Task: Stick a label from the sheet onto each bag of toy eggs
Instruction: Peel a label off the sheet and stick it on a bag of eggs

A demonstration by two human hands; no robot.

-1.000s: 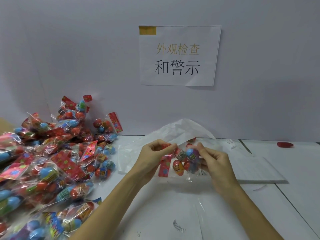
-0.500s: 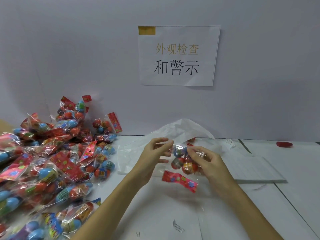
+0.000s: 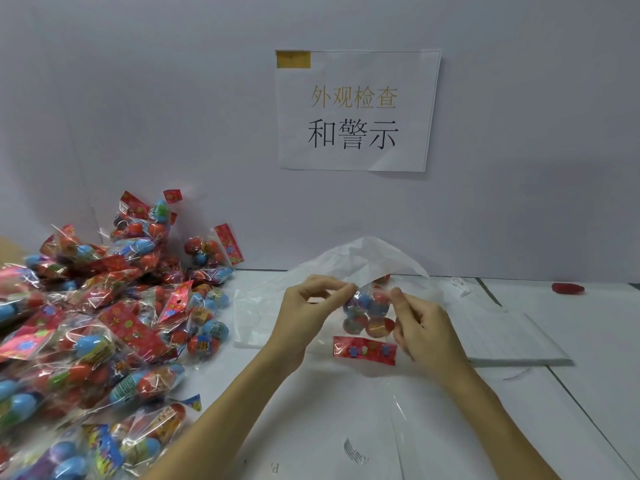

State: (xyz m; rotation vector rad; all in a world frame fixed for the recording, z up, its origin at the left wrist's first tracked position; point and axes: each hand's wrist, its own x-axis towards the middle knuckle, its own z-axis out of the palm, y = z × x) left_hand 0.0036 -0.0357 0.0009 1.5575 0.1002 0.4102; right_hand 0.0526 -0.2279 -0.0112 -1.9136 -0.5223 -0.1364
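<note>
Step in hand: by the look of it, turning and steadying 1 bag of toy eggs [image 3: 367,315] ahead of labelling; no label seen on a fingertip yet.
Left hand [image 3: 313,308]: centre of frame, fingers curled, thumb and forefinger pinching the clear film at the bag's upper left edge.
Right hand [image 3: 420,327]: just right of centre, fingers curled round the bag's right side, pinching the film.
Bag position: held between both hands, raised a little off the surface [image 3: 346,410], red printed header strip [image 3: 364,350] hanging at the bottom, eggs bunched above it.
Doing it well: best to pull the film taut and flat over a smooth patch, away from the header strip and the egg bulges; press the label from 1 edge across to avoid creases.
Risk: slippery crinkled film likely to shift; eggs likely to roll under the label.
Label sheet [image 3: 512,341]: probably the white lined stack at centre right, lying flat on the surface; print too fine to read.
Waiting stock: heap of bagged eggs [image 3: 104,323] filling the lower left of the frame.
Loose film: clear plastic bag [image 3: 346,268] behind the hands.
Wall sign [image 3: 356,110]: upper centre, reading 外观检查 in gold, 和警示 in black.
Other writing: a stray "P" and a small barcode-like mark at bottom centre; egg wrappers unreadable.
Far right: small red object [image 3: 568,288], not identifiable.
</note>
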